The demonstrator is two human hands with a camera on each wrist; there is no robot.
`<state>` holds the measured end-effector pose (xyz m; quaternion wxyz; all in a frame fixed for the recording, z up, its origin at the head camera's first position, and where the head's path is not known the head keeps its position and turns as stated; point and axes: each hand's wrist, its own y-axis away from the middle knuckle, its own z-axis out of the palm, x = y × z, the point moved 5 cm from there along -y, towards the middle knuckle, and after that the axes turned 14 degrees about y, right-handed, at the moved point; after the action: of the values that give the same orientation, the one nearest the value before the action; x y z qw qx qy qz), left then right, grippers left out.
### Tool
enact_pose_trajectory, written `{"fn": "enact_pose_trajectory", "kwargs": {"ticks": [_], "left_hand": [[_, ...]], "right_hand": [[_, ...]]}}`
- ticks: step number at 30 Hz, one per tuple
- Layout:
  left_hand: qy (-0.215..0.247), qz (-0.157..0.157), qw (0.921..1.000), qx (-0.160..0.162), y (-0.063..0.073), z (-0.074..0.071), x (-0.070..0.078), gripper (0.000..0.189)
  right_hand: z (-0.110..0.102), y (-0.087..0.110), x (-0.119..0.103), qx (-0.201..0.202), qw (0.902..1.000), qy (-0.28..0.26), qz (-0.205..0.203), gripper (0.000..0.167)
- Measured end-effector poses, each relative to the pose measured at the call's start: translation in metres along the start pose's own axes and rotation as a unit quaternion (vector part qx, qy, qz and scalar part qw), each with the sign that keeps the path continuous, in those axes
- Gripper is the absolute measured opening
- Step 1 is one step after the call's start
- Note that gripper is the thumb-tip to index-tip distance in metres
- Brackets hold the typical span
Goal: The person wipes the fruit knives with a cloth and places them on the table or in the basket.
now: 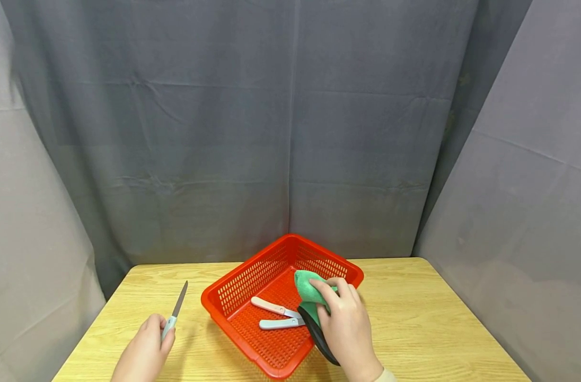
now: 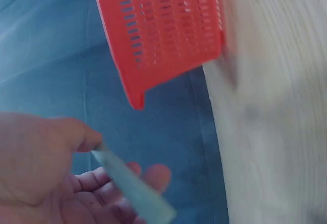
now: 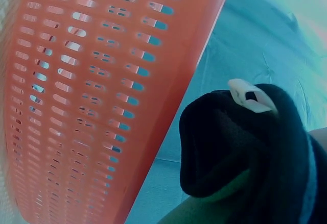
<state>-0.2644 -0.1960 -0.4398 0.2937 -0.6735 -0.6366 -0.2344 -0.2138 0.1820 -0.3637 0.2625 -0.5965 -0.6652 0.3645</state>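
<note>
My left hand (image 1: 144, 347) grips a small paring knife (image 1: 168, 324) by its pale blue-green handle, left of the basket. The blade points up and away from me. In the left wrist view, thumb and fingers surround the handle. Over the right side of the red plastic basket (image 1: 238, 339), my right hand (image 1: 350, 331) pinches a bunched green and black cloth (image 1: 308, 286). Its black part hangs across the basket's rim, and a white label (image 3: 253, 96) shows on it in the right wrist view. Inside the basket lie a pink-handled knife (image 1: 267, 304) and a pale-blue-handled knife (image 1: 277, 323), their blades partly hidden by the cloth.
A light wooden table (image 1: 429, 323) carries the basket, which stands turned cornerwise near the middle. Grey curtains (image 1: 214, 132) close off the back and both sides. The table's far edge runs just behind the basket.
</note>
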Motion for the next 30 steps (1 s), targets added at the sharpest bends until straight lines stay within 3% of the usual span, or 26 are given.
{"fn": "enact_pose_trajectory", "kwargs": {"ticks": [9,12,16,22,30], "left_hand": [[0.036,0.018,0.9985,0.037,0.006,0.006,0.023,0.023],[0.046,0.016,0.9981,0.036,0.007,0.009,0.032,0.025],[0.056,0.021,0.9976,0.035,0.007,0.008,0.049,0.026],[0.082,0.055,0.9934,0.058,0.012,0.007,0.082,0.021],[0.117,0.07,0.9881,0.071,0.016,0.019,0.11,0.018]], "right_hand": [[0.001,0.0,-0.001,-0.01,0.9999,0.002,0.007,0.052],[0.002,0.001,-0.002,-0.009,0.9999,0.0,0.006,0.052],[0.003,0.001,-0.001,-0.006,1.0,-0.001,0.005,0.052],[0.004,0.001,-0.001,-0.003,1.0,0.002,0.003,0.053],[0.004,0.002,-0.001,-0.008,1.0,0.003,0.005,0.053]]}}
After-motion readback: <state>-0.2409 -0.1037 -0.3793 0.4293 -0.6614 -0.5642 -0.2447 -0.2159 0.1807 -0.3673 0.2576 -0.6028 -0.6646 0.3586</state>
